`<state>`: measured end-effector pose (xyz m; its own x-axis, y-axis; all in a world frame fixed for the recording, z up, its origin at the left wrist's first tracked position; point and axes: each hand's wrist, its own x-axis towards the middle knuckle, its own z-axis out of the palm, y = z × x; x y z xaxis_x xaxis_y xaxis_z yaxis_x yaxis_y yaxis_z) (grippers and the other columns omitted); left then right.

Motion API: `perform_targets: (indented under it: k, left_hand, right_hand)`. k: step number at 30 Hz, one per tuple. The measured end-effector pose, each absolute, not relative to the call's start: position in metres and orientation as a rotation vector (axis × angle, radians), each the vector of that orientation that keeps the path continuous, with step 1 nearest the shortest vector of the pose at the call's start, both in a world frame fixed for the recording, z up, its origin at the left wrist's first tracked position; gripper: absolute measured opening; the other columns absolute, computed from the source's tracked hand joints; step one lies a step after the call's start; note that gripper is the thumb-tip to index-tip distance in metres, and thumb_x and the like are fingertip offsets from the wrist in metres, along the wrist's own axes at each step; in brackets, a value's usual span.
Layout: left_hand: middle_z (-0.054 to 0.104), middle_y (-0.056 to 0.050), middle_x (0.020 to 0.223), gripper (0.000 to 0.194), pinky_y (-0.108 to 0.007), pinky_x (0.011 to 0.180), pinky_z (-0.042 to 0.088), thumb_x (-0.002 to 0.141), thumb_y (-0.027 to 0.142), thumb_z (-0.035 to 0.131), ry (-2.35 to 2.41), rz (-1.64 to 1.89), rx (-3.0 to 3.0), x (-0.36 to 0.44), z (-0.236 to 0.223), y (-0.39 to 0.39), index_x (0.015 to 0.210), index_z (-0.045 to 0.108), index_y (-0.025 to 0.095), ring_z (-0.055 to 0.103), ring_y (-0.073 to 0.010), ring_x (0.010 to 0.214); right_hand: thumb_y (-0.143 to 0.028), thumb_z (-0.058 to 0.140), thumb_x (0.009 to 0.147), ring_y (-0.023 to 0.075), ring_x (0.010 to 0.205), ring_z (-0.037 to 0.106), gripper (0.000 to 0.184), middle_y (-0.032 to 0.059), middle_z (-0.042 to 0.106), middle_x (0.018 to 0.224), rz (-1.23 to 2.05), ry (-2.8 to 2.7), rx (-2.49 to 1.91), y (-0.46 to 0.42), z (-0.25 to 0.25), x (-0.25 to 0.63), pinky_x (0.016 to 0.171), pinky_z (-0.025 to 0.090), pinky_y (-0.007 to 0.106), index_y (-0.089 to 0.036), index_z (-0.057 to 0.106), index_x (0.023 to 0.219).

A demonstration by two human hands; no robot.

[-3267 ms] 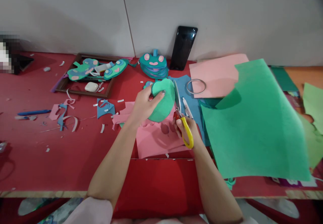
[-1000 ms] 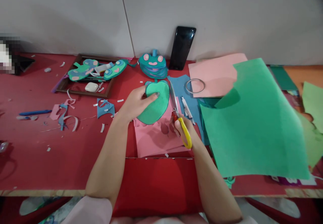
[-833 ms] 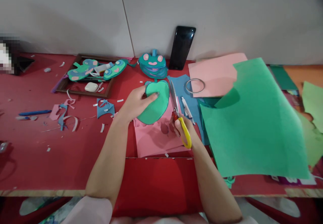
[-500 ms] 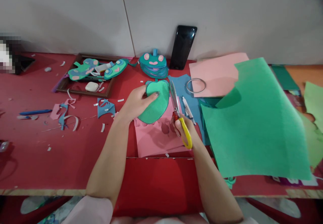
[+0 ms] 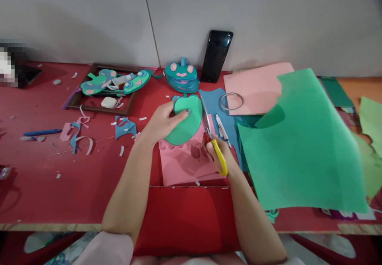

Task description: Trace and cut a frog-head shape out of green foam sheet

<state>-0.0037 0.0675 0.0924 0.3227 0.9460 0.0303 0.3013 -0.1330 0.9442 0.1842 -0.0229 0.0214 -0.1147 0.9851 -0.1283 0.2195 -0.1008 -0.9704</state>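
Note:
My left hand [image 5: 165, 121] pinches a rounded green felt piece [image 5: 189, 123], thumb on top and fingers underneath. A dark line runs along the piece's edge. My right hand [image 5: 219, 147] grips scissors [image 5: 220, 157] with yellow and red handles; their blades point away from me and lie close along the right edge of the felt piece. Whether the blades touch it I cannot tell. Pink felt [image 5: 179, 169] lies below both hands, and blue felt [image 5: 213, 98] with a white-capped pen [image 5: 221, 125] is just right of the blades.
A large green felt sheet [image 5: 304, 157] covers the right side, near pink felt [image 5: 253, 86] with a metal ring [image 5: 232, 101]. A phone [image 5: 217, 56] leans on the wall beside stacked felt faces [image 5: 181, 76]. At left are a wooden frame [image 5: 128, 108], scraps and a blue pen [image 5: 42, 132].
The green felt piece has shifted slightly right and up, nearer the scissor blades, with my left thumb moving along. The blades look closer together; my right hand has barely moved.

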Motion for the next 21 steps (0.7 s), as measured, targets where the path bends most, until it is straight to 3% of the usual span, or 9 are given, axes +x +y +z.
perform_targets:
  k: [14,21]
  left_hand:
    - [0.068,-0.002,0.092,0.023,-0.025,0.072,0.050,0.081,0.032,0.054,1.196,0.888,1.696,-0.0038,0.0942,0.0678,0.093,0.064,0.015,0.062,-0.0160,0.084]
    - [0.066,-0.002,0.084,0.020,-0.026,0.070,0.049,0.081,0.031,0.053,1.244,0.851,1.732,-0.0035,0.0917,0.0698,0.083,0.062,0.014,0.060,-0.0156,0.079]
  right_hand:
    - [-0.067,0.044,0.078,0.0085,0.049,0.033,0.049,-0.0041,0.037,0.057,1.287,-1.386,-1.400,-0.0233,0.0224,0.1838,0.044,0.027,0.024,-0.018,0.049,0.075]
    - [-0.067,0.045,0.078,0.0080,0.048,0.033,0.049,-0.0050,0.036,0.056,1.298,-1.377,-1.370,-0.0230,0.0201,0.1838,0.043,0.026,0.023,-0.018,0.050,0.077]
